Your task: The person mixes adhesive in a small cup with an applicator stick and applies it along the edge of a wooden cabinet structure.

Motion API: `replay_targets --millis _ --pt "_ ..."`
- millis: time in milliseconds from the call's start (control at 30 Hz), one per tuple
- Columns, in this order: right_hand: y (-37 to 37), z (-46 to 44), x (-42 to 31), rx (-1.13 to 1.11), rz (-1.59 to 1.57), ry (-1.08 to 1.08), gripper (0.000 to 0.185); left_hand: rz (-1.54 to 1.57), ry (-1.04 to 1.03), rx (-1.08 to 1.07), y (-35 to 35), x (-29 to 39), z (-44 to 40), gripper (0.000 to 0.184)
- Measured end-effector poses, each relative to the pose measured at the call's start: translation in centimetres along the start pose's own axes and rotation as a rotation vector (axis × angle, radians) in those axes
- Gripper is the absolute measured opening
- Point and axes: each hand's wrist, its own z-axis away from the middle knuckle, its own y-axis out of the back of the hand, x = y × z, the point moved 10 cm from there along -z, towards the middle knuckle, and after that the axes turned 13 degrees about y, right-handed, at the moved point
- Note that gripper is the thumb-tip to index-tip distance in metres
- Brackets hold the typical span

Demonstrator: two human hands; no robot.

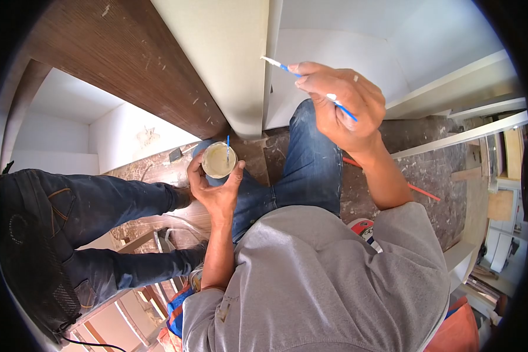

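My right hand (347, 105) pinches a thin paintbrush (283, 67) with a blue handle and a whitish tip. That tip meets the edge of a cream-coloured upright panel (229, 53) in front of me. White smears mark my fingers. Lower down, my left hand (214, 190) is wrapped round a small round cup (219, 159) of cream paint. A second thin blue stick (229, 142) stands in the cup; its lower end dips into the paint.
To the left of the cream panel runs a dark brown wooden board (129, 58). Another person in jeans (111, 202) stands close on my left. A red-labelled tub (364, 227) sits beside my right hip, and a red rod (423, 192) lies on the stained floor (387, 176).
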Motion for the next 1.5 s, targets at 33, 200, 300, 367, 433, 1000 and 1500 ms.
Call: replay_targets --millis 33,200,300,367,433,1000,1500 --pt "0.4 -0.4 0.2 0.027 0.005 0.019 0.037 -0.002 0.0 0.002 0.0 0.0 0.0 0.079" --pt "1.6 -1.1 0.3 0.128 0.008 0.026 0.035 -0.005 0.011 0.004 0.1 -0.1 0.0 0.08" --pt "1.2 -0.4 0.1 0.093 -0.031 0.002 0.034 0.003 0.018 0.014 0.2 -0.3 -0.1 0.081" --pt "0.5 0.1 -0.1 0.008 -0.046 -0.032 0.034 0.002 0.014 0.018 0.3 -0.5 -0.2 0.081" --pt "0.1 0.1 0.1 -0.025 -0.021 -0.051 0.034 -0.009 0.018 0.014 0.3 -0.4 -0.2 0.081" --pt "0.0 -0.2 0.0 -0.049 -0.01 -0.031 0.032 0.002 0.011 0.014 0.1 -0.8 -0.3 0.079" --pt "-0.8 -0.9 -0.4 -0.159 -0.552 -0.477 0.012 -0.078 -0.177 0.049 -2.1 4.2 -0.7 0.059"
